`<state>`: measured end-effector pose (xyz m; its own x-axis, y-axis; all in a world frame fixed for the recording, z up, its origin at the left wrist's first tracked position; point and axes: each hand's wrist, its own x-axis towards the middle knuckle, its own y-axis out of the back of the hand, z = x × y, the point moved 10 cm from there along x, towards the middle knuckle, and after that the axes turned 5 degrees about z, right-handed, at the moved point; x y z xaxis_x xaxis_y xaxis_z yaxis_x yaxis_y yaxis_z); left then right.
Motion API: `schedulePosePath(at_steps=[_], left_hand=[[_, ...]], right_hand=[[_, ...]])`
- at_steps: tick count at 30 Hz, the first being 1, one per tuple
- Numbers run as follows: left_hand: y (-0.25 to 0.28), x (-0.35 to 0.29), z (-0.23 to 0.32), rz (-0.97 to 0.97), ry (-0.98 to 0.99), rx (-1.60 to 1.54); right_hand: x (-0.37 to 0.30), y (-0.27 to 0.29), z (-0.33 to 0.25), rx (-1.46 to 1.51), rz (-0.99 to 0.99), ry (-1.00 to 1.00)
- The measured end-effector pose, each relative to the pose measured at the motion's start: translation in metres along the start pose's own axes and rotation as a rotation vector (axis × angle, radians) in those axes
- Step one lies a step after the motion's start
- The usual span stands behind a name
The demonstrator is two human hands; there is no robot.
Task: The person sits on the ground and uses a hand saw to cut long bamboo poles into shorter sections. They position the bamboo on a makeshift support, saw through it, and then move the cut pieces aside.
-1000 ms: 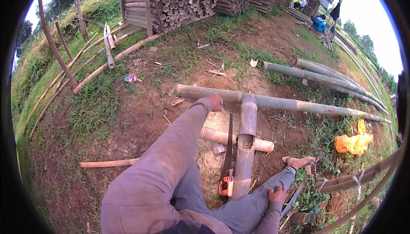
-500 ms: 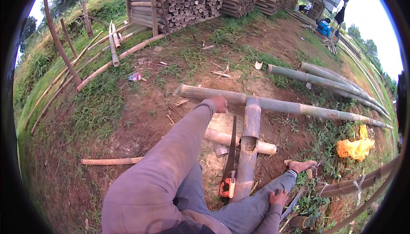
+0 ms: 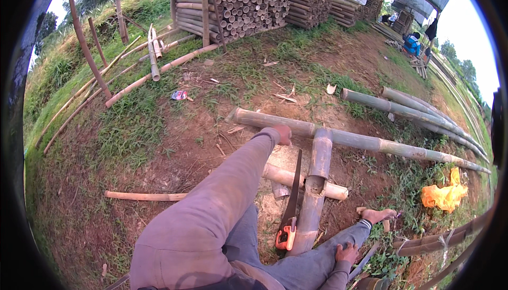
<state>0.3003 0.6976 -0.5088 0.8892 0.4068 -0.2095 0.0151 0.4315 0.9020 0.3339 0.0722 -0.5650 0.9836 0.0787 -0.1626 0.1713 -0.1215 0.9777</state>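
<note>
A long grey-green bamboo pole (image 3: 360,141) lies across the ground ahead of me. My left hand (image 3: 284,134) reaches to its near side, closed like a fist; its fingertips are hidden, so what it grips cannot be made out. A thick bamboo piece (image 3: 321,158) with an open notch runs from that pole toward me, over a paler short bamboo length (image 3: 280,173). Beside it, a handsaw (image 3: 286,234) with an orange handle leans blade upward. Over my lower right leg, my right hand (image 3: 346,253) lies with fingers spread, holding nothing.
More bamboo poles (image 3: 402,107) lie at the right, near a yellow plastic bag (image 3: 445,195). Stacked bamboo (image 3: 246,10) stands at the back. A thin bamboo strip (image 3: 143,196) lies to the left. Farther off, a person in blue (image 3: 411,44) sits beneath a dark canopy.
The view has swung slightly, so the scene sits a little farther right and lower. Both hands keep their places by the pole and on the leg.
</note>
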Motion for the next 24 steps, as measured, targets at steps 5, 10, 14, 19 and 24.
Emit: schedulePosePath(at_steps=[5, 10, 14, 19, 24], left_hand=[[0.0, -0.002, -0.004, -0.012, 0.015, 0.012], [0.002, -0.003, 0.005, -0.007, 0.021, -0.029], [-0.001, 0.001, -0.008, -0.051, -0.017, 0.021], [0.002, -0.001, 0.006, 0.009, -0.051, -0.015], [0.015, -0.015, 0.014, -0.003, -0.035, -0.024]], right_hand=[[0.001, -0.003, -0.001, -0.005, -0.009, 0.0], [0.002, -0.005, 0.009, 0.006, -0.001, 0.007], [-0.002, 0.001, -0.003, 0.028, 0.019, 0.019], [-0.004, 0.007, 0.0, 0.036, 0.028, -0.001], [-0.004, 0.004, 0.003, 0.041, 0.022, -0.004]])
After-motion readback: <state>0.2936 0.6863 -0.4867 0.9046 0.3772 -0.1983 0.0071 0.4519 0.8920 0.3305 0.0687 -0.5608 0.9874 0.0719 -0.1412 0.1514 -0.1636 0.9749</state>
